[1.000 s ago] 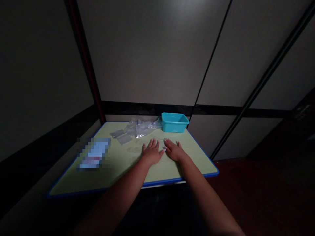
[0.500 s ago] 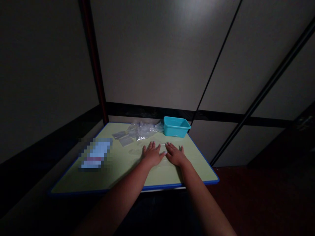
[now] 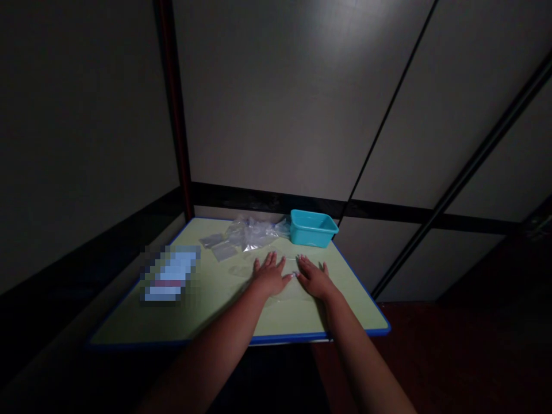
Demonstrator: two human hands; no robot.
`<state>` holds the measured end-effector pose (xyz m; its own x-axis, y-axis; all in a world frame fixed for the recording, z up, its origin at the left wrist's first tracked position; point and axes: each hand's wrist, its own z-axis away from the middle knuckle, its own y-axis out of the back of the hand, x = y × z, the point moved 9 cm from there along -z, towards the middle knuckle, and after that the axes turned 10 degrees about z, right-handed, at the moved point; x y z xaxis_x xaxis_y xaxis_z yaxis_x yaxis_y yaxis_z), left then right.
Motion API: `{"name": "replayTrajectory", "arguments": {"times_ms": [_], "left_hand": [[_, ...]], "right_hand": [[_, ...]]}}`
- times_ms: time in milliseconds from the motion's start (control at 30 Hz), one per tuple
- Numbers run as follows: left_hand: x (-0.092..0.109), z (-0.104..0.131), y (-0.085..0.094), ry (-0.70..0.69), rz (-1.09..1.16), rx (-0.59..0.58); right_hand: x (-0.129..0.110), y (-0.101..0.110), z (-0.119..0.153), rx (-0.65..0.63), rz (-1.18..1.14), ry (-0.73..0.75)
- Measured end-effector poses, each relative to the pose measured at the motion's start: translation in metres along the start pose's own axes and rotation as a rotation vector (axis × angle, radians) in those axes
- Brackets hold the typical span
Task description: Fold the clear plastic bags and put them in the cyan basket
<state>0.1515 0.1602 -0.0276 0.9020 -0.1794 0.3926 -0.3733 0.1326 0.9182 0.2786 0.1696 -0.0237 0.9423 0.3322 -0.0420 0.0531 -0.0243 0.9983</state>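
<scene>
A clear plastic bag [image 3: 290, 292] lies flat on the pale green table [image 3: 207, 322], hard to make out against its surface. My left hand [image 3: 269, 277] rests palm down on the bag's left part, fingers spread. On its right part my right hand [image 3: 315, 277] lies flat too, with its fingers pointing forward and a little to the left. A small gap separates the two hands, and the thumbs point toward each other. Neither hand grips anything. What is under the palms is hidden.
A turquoise basket [image 3: 313, 230] stands at the table's back right corner. Crumpled clear bags [image 3: 254, 233] lie left of it, with flat small packets [image 3: 224, 250] nearby. A blurred blue-white item [image 3: 171, 275] is at the left. Wall panels [image 3: 276, 115] rise behind the table.
The whole view has shifted slightly, so the table appears a bit lower and further right. Both hands stay flat on the bag, with slightly more space between them.
</scene>
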Motion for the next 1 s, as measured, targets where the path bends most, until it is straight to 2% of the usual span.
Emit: {"name": "replayTrajectory", "arguments": {"times_ms": [267, 600, 833, 1000], "left_hand": [[0.001, 0.002, 0.003, -0.013, 0.003, 0.061], [-0.001, 0.004, 0.000, -0.001, -0.029, -0.008], [-0.004, 0.002, 0.000, 0.004, -0.033, -0.010], [-0.004, 0.003, 0.001, 0.007, -0.038, -0.008]], "right_hand": [[0.005, -0.003, -0.002, -0.007, -0.002, -0.017], [0.014, 0.001, 0.000, 0.016, -0.072, -0.103], [0.013, -0.001, 0.000, 0.030, -0.125, -0.089], [0.007, -0.001, 0.001, 0.006, -0.072, -0.050]]}}
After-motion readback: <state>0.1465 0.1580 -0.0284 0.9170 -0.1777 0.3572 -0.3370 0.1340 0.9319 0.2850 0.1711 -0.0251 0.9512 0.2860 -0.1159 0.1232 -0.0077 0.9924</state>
